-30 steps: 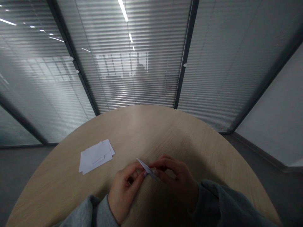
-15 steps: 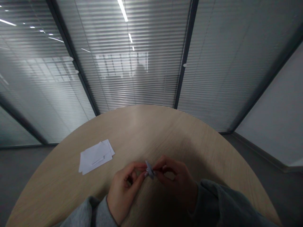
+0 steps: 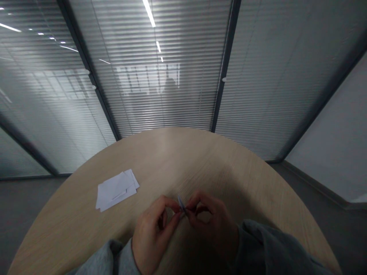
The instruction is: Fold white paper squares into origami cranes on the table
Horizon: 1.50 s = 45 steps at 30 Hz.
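Small pale paper piece: up between both hands, over the near part of the desk. Now shows as a thin, steep sliver; a second ago longer and more slanted. Reads as turned or narrowed, can't tell which; probably close fingertip handling. Left hand: fingers clamped on the paper's left side. Right hand: fingers pinched on its right side, tips almost meeting the left's. White sheets: loose overlapping stack, flat on desk, off to the left, unchanged. Gray sleeves at both wrists. Blinds beyond desk.
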{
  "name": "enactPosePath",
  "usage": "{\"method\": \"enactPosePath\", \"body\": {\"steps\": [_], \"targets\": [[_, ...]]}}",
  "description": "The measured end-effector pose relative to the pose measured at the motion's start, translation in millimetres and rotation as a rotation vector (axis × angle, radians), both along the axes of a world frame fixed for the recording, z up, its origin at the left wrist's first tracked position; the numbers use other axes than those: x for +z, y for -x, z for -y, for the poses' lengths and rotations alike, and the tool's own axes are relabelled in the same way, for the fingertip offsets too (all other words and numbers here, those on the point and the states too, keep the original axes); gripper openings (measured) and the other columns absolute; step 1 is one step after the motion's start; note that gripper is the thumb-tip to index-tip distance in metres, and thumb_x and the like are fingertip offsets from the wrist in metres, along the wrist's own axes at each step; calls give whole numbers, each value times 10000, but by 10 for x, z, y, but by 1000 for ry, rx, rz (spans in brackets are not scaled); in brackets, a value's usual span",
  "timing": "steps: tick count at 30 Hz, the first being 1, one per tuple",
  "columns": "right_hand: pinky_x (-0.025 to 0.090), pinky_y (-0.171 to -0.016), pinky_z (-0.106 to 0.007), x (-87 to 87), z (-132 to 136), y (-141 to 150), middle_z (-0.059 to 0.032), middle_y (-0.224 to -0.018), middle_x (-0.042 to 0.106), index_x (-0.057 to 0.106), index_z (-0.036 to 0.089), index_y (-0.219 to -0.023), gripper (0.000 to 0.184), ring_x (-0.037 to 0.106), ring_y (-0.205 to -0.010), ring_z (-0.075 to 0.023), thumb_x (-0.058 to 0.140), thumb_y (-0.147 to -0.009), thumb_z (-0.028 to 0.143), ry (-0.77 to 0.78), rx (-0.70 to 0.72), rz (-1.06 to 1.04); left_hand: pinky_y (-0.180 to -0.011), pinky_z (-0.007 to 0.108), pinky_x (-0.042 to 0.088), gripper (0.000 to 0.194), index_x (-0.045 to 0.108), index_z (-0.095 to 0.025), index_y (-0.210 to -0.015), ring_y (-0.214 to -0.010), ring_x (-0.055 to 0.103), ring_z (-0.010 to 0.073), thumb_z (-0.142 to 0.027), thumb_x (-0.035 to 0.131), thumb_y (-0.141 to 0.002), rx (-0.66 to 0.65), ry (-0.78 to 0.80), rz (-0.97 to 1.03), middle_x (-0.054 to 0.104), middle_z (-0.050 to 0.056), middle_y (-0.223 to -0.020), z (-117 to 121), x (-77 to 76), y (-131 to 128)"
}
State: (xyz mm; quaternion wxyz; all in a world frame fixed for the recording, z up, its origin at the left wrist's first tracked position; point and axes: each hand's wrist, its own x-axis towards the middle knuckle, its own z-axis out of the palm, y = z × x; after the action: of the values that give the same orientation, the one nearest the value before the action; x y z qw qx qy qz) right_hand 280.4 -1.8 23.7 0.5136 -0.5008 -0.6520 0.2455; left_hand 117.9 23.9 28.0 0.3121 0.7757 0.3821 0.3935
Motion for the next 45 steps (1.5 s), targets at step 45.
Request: {"method": "enactPosePath", "body": {"steps": [45], "targets": [[495, -559, -210, 57, -39, -92, 26, -680, 584, 570, 163, -724, 267, 569, -578, -82, 762, -673, 341, 352, 389, -566, -403, 216, 163, 138, 588, -180, -628, -422, 251, 81, -295, 642, -683, -156, 473, 324, 370, -69, -456, -66, 89, -31]]}}
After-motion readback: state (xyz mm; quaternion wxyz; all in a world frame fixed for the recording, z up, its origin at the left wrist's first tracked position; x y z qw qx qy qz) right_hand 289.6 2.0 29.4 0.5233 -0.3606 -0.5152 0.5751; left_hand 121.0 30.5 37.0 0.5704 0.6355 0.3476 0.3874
